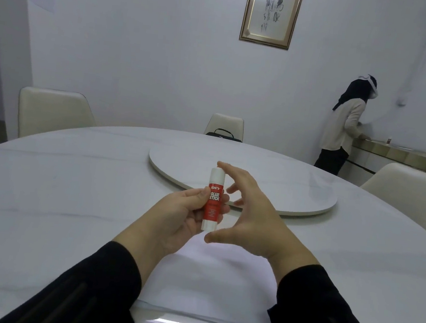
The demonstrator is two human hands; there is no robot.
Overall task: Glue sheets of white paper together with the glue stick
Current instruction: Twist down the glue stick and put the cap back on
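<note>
My left hand grips a red and white glue stick upright above the table, its white cap on and pointing up. Beside it on the right, my right hand hovers with fingers spread and loosely curved; its index fingertip reaches the cap's top. Whether it touches the cap I cannot tell. White paper sheets lie flat on the table under my wrists, near the front edge, partly hidden by my black sleeves.
The round white marble table carries a raised turntable in its middle. Cream chairs stand around it, and a black bag sits on the far one. A person stands at a counter at the far right.
</note>
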